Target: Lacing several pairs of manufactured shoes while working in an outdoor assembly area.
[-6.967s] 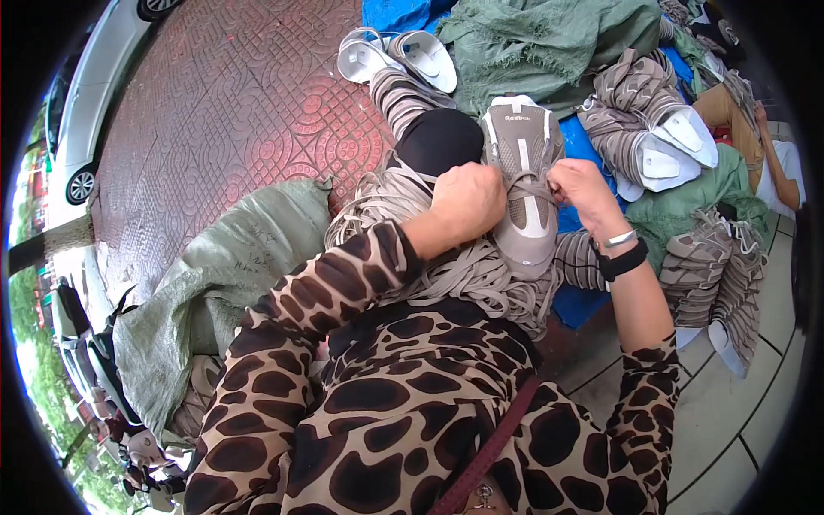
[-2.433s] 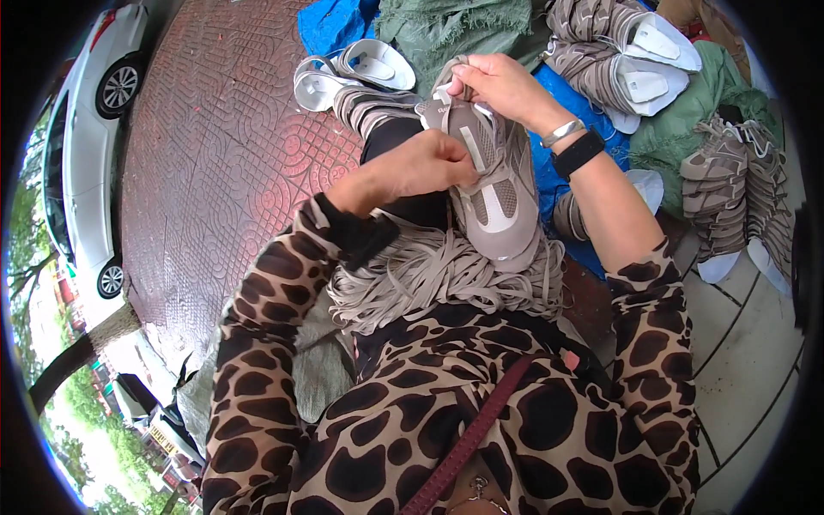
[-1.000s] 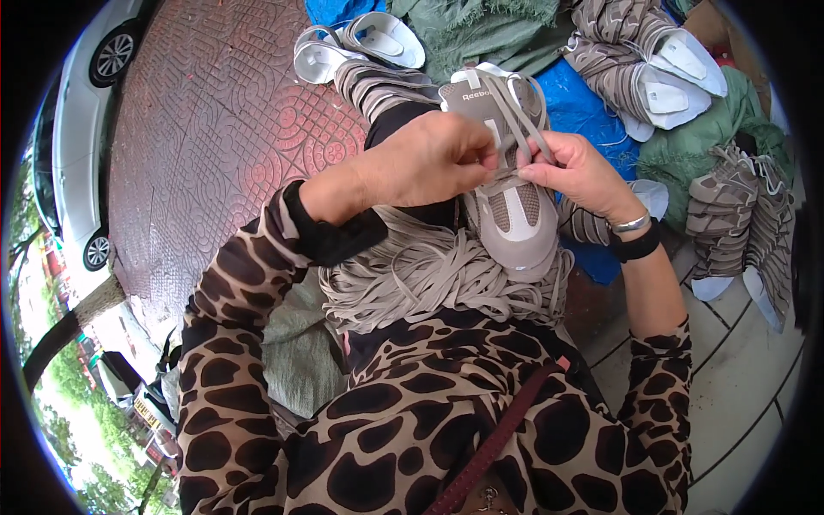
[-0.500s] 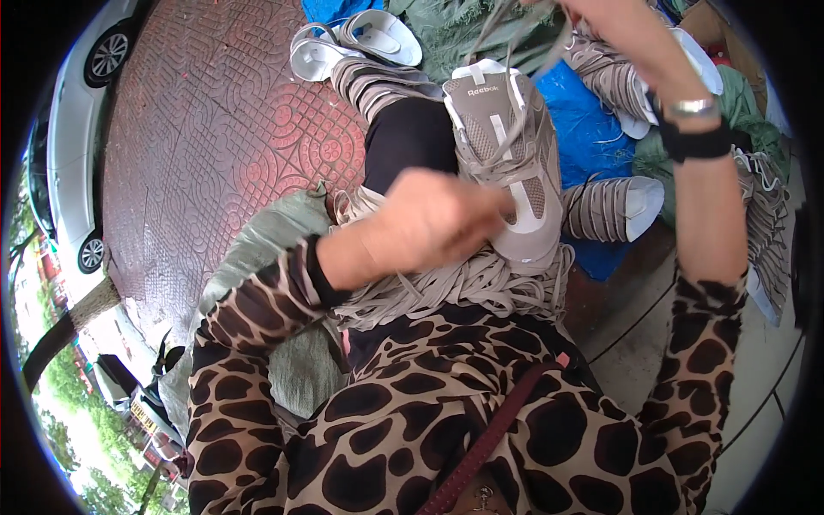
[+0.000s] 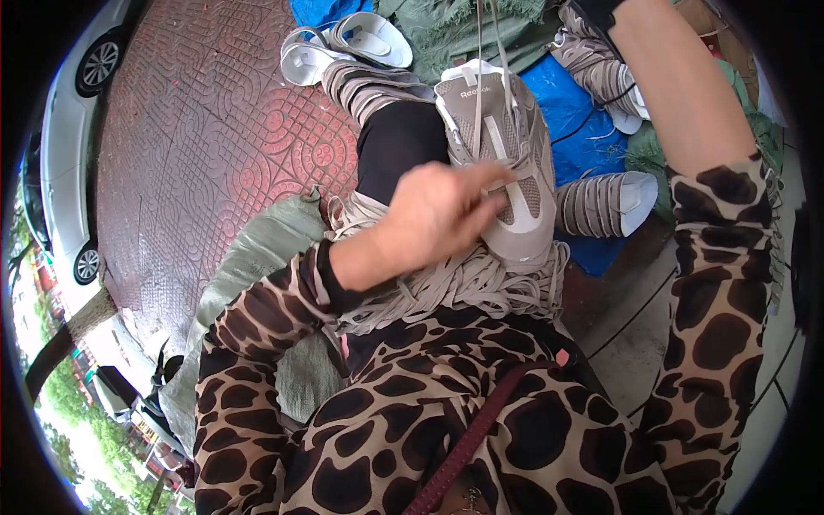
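A beige-grey sneaker (image 5: pixel 534 193) with a pale toe and sole lies on my lap, its toe toward me. Over the front of its lacing is my left hand (image 5: pixel 438 210), back up. Its index finger and thumb stand apart near the lower lace rows; the other fingers curl under and are partly hidden. Two pale shoelaces (image 5: pixel 481 94) run taut from the sneaker up past the top edge. My right forearm (image 5: pixel 678 94) reaches toward the top, with a black wrist band at the edge. The right hand itself is out of the picture.
A heap of loose pale laces (image 5: pixel 463 287) lies on my lap below the sneaker. Stacked shoe uppers (image 5: pixel 592 209) rest on a blue sheet (image 5: pixel 584 146) at right. White-lined shoe parts (image 5: pixel 373 39) lie far left. A green-grey sack (image 5: pixel 266 249) stands at my left; cars are parked beyond.
My right hand has gone up out of the picture, drawing the laces taut. My left hand stays at the sneaker's front, with its index finger and thumb now apart.
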